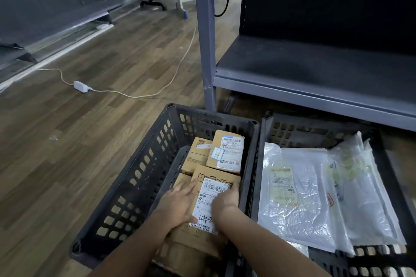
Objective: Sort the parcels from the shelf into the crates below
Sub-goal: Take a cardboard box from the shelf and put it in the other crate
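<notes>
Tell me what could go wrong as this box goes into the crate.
1. The box lies on other boxes; released, it may slide.
2. The right hand sits between box and crate wall and could get pinched.
3. The floor cable could trip you.

Both bare forearms reach up from bottom centre; the left hand [180,203] lies flat-fingered, the right hand [226,200] curls round a brown cardboard box [213,172].

floor [67,164]: brown wood planks | white adapter [80,86], cord [139,96] lying on it | light: dim
</notes>
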A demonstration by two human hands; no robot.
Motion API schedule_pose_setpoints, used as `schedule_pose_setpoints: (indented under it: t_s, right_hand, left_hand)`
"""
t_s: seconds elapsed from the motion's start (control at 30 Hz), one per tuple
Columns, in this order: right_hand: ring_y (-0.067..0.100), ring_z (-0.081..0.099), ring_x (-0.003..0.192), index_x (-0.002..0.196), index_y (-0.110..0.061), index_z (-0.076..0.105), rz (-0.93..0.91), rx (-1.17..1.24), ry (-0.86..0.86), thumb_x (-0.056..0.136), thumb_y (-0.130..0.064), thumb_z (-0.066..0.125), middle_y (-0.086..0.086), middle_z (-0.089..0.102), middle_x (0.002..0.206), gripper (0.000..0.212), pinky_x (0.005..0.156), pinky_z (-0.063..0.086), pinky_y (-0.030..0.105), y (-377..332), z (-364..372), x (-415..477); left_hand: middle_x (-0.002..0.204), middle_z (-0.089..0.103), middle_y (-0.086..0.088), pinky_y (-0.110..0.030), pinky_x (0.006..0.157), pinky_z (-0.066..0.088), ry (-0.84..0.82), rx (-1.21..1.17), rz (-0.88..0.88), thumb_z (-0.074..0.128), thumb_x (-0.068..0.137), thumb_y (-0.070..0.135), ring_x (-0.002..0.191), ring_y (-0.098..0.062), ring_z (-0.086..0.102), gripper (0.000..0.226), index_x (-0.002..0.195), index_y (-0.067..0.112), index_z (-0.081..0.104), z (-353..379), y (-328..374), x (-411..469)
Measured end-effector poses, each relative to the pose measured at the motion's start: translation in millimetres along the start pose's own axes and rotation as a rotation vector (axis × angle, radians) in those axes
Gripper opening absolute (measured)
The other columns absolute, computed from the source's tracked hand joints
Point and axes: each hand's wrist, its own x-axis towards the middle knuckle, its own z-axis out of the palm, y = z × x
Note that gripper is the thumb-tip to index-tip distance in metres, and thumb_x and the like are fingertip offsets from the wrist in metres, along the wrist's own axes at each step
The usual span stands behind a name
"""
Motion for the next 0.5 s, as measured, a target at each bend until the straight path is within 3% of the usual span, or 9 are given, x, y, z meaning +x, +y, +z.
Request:
schedule_pose_setpoints:
  t_s: [0.17,0.3,0.37,0.5]
  right_hand:
    - [0.039,0.016,0.145,0.14,-0.001,0.039,0.066,0.255,0.207,0.098,-0.03,0.042,0.024,0.028,0.152,0.051,0.12,0.006,0.048,34,-15,-21]
    - [0.034,0.04,0.129,0.128,0.0,0.05,0.068,0.5,0.353,0.097,-0.029,0.042,0.017,0.052,0.132,0.043,0.11,0.028,0.04,78,-57,-80]
    - [0.032,0.045,0.124,0.127,-0.002,0.049,0.078,0.561,0.374,0.096,-0.029,0.042,0.014,0.055,0.129,0.042,0.103,0.035,0.037,103,-81,-121]
    - [0.029,0.049,0.121,0.125,-0.006,0.049,0.111,0.605,0.457,0.097,-0.033,0.04,0.013,0.056,0.128,0.04,0.094,0.041,0.034,161,-137,-216]
  left_hand:
    - [0.161,0.01,0.002,-0.04,0.119,0.024,0.016,-0.099,-0.032,0.055,0.091,0.038,0.147,-0.02,0.015,0.077,0.152,0.017,0.011,-58,11,-15]
    - [0.153,0.031,0.001,-0.034,0.115,0.03,0.131,-0.195,-0.052,0.05,0.093,0.019,0.139,-0.018,0.031,0.063,0.15,0.019,0.023,-129,12,-49]
    - [0.146,0.041,-0.001,-0.031,0.109,0.034,0.158,-0.203,-0.055,0.048,0.093,0.021,0.133,-0.019,0.038,0.052,0.144,0.017,0.034,-170,13,-71]
    - [0.138,0.048,-0.004,-0.034,0.104,0.04,0.196,-0.206,-0.057,0.044,0.095,0.033,0.128,-0.023,0.045,0.049,0.141,0.018,0.038,-270,29,-126]
